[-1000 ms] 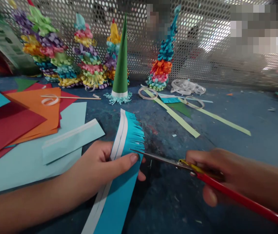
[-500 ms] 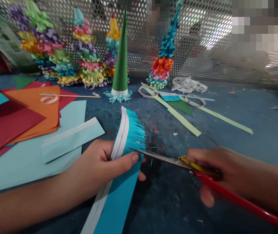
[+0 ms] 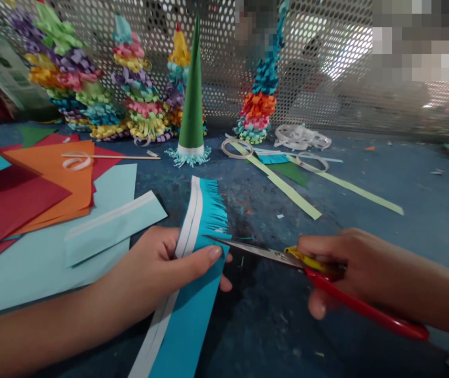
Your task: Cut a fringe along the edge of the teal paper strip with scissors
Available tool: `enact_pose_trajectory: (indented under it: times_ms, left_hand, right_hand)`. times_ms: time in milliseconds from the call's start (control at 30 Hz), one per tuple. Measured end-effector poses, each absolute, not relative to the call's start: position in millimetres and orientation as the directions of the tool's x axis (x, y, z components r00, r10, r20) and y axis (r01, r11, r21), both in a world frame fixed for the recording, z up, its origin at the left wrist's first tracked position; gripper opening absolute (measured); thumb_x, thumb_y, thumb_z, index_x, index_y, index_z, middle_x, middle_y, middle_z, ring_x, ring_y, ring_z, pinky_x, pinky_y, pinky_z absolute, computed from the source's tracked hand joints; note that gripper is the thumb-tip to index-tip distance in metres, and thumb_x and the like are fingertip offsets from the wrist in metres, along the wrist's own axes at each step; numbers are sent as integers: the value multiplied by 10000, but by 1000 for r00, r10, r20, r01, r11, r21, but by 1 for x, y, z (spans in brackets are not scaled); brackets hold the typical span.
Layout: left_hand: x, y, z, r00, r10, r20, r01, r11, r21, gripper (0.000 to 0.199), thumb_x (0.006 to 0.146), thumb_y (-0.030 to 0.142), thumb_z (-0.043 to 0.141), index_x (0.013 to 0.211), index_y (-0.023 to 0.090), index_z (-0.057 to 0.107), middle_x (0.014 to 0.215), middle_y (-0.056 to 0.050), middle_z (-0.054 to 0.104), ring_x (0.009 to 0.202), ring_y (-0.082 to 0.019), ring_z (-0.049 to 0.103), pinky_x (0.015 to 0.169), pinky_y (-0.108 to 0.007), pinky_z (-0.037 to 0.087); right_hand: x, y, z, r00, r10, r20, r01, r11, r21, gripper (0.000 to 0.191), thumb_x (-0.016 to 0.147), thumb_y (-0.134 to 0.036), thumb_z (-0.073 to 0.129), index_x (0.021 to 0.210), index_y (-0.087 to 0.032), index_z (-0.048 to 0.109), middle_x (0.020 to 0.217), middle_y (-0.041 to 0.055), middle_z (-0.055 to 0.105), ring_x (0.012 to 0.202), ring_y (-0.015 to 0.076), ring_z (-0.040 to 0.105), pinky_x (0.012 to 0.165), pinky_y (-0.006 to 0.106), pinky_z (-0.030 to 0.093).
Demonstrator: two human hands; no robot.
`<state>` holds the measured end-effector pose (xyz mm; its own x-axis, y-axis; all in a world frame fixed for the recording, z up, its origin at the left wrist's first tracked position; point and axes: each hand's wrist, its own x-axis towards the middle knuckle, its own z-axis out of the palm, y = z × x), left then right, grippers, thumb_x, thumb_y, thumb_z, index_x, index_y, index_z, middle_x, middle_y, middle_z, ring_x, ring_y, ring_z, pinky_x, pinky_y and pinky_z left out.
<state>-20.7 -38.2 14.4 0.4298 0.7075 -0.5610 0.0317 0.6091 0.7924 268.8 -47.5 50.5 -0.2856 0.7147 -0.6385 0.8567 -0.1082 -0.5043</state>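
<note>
My left hand (image 3: 185, 262) pinches a long blue paper strip (image 3: 193, 310), thumb on top and fingertips showing past its right edge. White tape runs along the strip's left side. The strip's far end is cut into a fine fringe that curls slightly. My right hand (image 3: 338, 268) grips scissors (image 3: 366, 304) with red and yellow handles. Their blades reach leftward across the strip at the near end of the fringe, just beyond my left thumb. A green paper cone (image 3: 192, 105) with a light-blue fringed base stands behind the strip.
Orange sheets (image 3: 55, 178), red sheets (image 3: 20, 210) and a light-blue folded strip (image 3: 114, 226) lie at left. Several colourful fringed cones (image 3: 146, 100) stand along a perforated metal panel (image 3: 224, 63). Pale green strips (image 3: 295, 194) and tape rings (image 3: 237, 148) lie at back right.
The scissors and my right hand have shifted slightly left and up, and the red handle has swung closer to the yellow one. My left hand keeps its hold on the strip.
</note>
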Motion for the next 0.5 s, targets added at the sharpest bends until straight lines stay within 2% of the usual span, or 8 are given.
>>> enact_pose_trajectory:
  times_ms: [100, 167, 233, 333, 500]
  left_hand:
    - [-21, -38, 15, 431, 714, -552, 67, 584, 809, 305, 783, 528, 918, 833, 229, 889, 793, -42, 874, 604, -159, 728, 551, -195, 562]
    - [-22, -39, 16, 435, 723, -536, 96, 555, 826, 343, 777, 560, 915, 854, 226, 898, 828, -49, 878, 669, -173, 745, 604, -205, 573]
    - [-22, -39, 17, 430, 729, -533, 122, 538, 834, 374, 770, 585, 911, 862, 222, 900, 810, -51, 871, 656, -169, 724, 593, -205, 553]
    - [-24, -39, 16, 422, 747, -514, 116, 518, 847, 387, 783, 597, 897, 843, 214, 893, 778, -50, 854, 634, -156, 683, 584, -205, 522]
    - [-27, -38, 14, 411, 771, -486, 163, 463, 872, 435, 817, 623, 849, 767, 192, 885, 731, -65, 811, 599, -146, 618, 562, -217, 470]
  right_hand:
    - [269, -48, 49, -281, 755, -592, 853, -86, -515, 479, 712, -495, 859, 664, -248, 451, 535, -96, 530, 571, 136, 417, 525, 270, 258]
    - [269, -50, 50, -278, 756, -593, 863, -74, -499, 421, 763, -472, 814, 689, -253, 462, 566, -83, 572, 580, 146, 436, 526, 268, 280]
    - [270, -53, 54, -276, 752, -599, 885, -45, -464, 322, 806, -416, 768, 726, -260, 498, 616, -61, 626, 592, 166, 501, 521, 265, 306]
    - [272, -58, 58, -281, 747, -603, 911, 10, -412, 247, 787, -367, 768, 793, -274, 539, 642, -52, 625, 589, 191, 556, 512, 262, 332]
    - [272, -65, 59, -272, 785, -556, 935, 78, -346, 278, 787, -465, 768, 836, -285, 561, 667, -31, 644, 594, 227, 594, 526, 287, 366]
